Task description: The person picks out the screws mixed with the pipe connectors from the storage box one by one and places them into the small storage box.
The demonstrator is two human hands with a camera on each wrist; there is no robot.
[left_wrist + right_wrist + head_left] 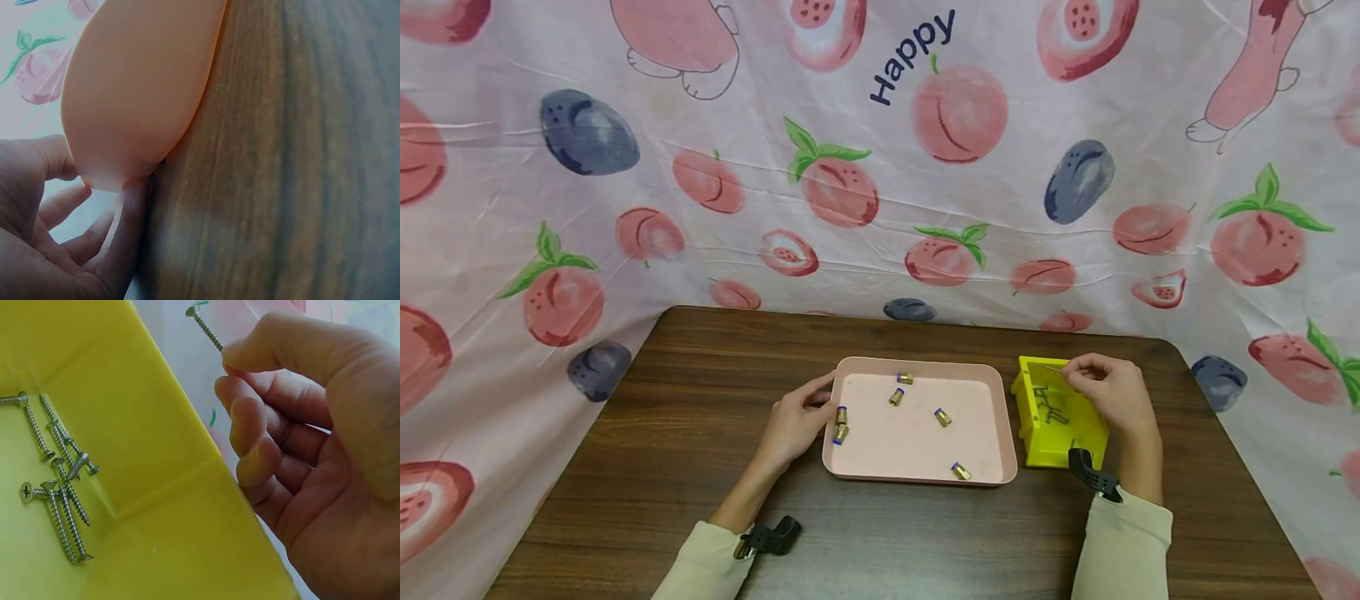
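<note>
A long screw [205, 328] is pinched between the thumb and forefinger of my right hand [1108, 389], head end pointing away from the fingertips. That hand is over the right side of a yellow bin [1052, 454], in which several more screws [62, 506] lie in a loose heap. At the left end of a shallow pink tray [917, 462], my left hand [796, 423] grips the edge, its thumb and fingers at the tray's wall [134, 112]. Several brass push-in fittings with blue collars, one a fitting [942, 417] near the middle, lie scattered in the tray.
Tray and bin stand side by side on a dark wooden table [700, 400], the bin to the right. A fruit-printed cloth [865, 250] hangs behind the table and along its sides. Each wrist wears a black camera mount [769, 535].
</note>
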